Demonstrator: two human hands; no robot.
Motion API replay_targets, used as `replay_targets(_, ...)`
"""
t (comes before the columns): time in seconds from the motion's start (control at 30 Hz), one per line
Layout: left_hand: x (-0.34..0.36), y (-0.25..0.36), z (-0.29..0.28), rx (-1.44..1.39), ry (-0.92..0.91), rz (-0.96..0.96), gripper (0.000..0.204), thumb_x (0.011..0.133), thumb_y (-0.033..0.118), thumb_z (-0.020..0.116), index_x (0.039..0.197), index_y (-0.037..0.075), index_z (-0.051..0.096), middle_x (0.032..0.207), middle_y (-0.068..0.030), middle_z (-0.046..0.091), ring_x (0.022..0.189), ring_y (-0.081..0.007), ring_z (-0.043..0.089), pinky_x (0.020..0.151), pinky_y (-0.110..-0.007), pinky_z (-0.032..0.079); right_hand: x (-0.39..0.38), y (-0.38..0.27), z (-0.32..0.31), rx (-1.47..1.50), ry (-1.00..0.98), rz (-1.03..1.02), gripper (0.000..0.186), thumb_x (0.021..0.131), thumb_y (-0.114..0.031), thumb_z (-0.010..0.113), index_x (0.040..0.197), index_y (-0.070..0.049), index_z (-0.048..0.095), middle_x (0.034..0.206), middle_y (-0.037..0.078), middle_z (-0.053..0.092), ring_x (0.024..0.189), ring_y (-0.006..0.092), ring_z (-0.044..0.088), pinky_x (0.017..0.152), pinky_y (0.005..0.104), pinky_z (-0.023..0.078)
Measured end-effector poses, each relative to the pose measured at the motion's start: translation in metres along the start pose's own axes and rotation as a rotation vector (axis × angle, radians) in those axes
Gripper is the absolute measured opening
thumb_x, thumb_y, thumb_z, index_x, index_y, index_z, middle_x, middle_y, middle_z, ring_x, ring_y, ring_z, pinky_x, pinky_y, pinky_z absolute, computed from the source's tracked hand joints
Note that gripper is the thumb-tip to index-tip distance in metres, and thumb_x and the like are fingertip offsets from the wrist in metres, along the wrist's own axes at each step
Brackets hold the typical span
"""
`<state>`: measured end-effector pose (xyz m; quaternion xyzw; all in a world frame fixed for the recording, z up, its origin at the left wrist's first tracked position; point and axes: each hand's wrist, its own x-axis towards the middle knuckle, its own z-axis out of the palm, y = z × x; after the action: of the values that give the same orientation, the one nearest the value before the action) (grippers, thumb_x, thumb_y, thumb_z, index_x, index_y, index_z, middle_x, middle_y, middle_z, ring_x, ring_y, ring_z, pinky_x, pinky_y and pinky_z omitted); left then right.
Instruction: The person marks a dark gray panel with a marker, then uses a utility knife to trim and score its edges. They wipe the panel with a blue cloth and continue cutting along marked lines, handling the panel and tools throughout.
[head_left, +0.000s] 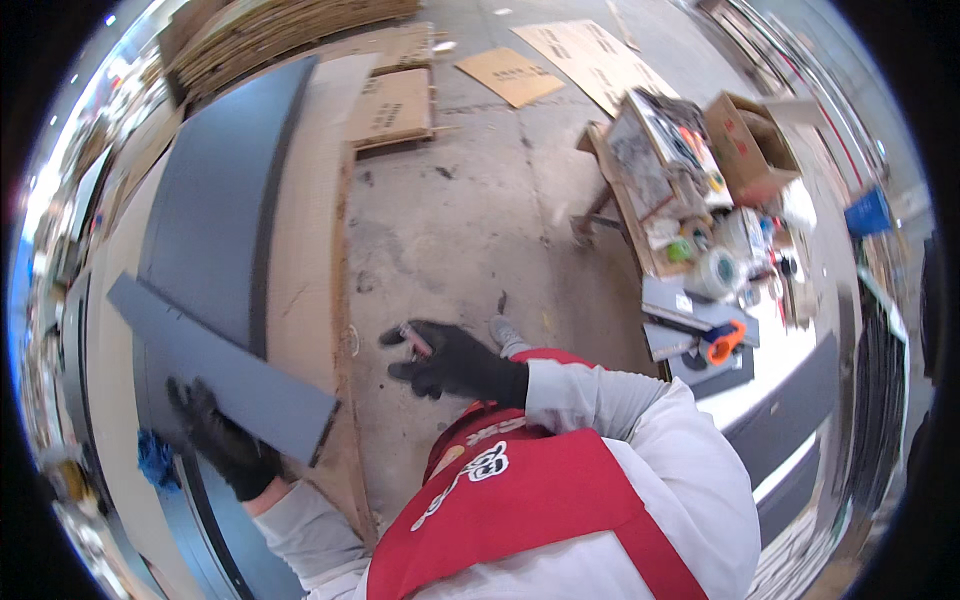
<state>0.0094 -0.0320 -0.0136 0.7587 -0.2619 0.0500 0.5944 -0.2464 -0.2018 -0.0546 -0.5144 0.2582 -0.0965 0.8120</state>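
A narrow grey board (225, 370) lies slantwise across larger grey panels (215, 200) on my left. My left hand (225, 440), in a black glove, is beside the board's near edge, fingers stretched out and apart; whether they touch the board is hard to tell. In front of my body, over the concrete floor, my right hand (450, 362), also in a black glove, is closed on a small pinkish stick (415, 340) with a pale end. Its exact kind is too small to make out. A crumpled blue cloth (156, 460) lies near my left hand.
Stacked cardboard sheets (290, 40) stand at the far left, with flat cardboard (510, 78) on the floor ahead. To the right, a cluttered workbench (640, 235) bears tape rolls (717, 272), an orange-handled tool (722, 342) and an open carton (745, 150). Dark panels (785, 400) lie nearer.
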Motion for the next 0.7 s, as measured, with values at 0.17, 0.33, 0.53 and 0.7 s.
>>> replay_targets(0.17,-0.011,0.043,-0.011,0.782,-0.310,0.732,0.043,0.094,0.013,0.047,0.136,0.008,0.039,0.143,-0.0187,0.035,0.132,-0.0346,0.035,0.108,-0.043,0.030,-0.023,0.023,-0.156,0.103,0.565,-0.152,0.034,0.085,-0.018,0.063,0.117,-0.007,0.058,0.078,0.003,0.061,0.060,0.0113,0.058,0.052,0.0270,0.049)
replay_targets(0.33,-0.031,0.070,0.029,0.800,-0.255,0.332,0.037,0.098,0.021,0.039,0.126,0.000,0.050,0.123,-0.0184,0.054,0.111,-0.0279,0.054,0.095,-0.035,0.044,-0.086,0.018,-0.430,-0.473,1.234,-0.422,0.020,0.084,-0.009,0.056,0.102,-0.004,0.062,0.085,0.004,0.062,0.072,0.0148,0.061,0.065,0.0300,0.051)
replay_targets(0.53,-0.062,0.131,0.159,0.548,0.161,0.179,0.039,0.100,0.026,0.035,0.121,0.000,0.056,0.111,-0.0142,0.063,0.090,-0.0223,0.064,0.076,-0.030,0.053,-0.149,-0.017,-0.684,-1.287,1.532,-0.109,0.023,0.082,-0.025,0.059,0.091,-0.005,0.063,0.081,0.018,0.065,0.076,0.0336,0.064,0.065,0.0420,0.051)
replay_targets(0.7,-0.082,0.153,0.250,0.696,-0.029,0.319,0.030,0.098,0.018,0.046,0.122,0.003,0.056,0.103,-0.0132,0.066,0.078,-0.0169,0.066,0.065,-0.026,0.055,-0.110,-0.041,-0.728,-1.298,1.486,0.040,0.032,0.080,-0.037,0.058,0.082,-0.005,0.061,0.081,0.020,0.063,0.080,0.0376,0.061,0.070,0.0483,0.048)
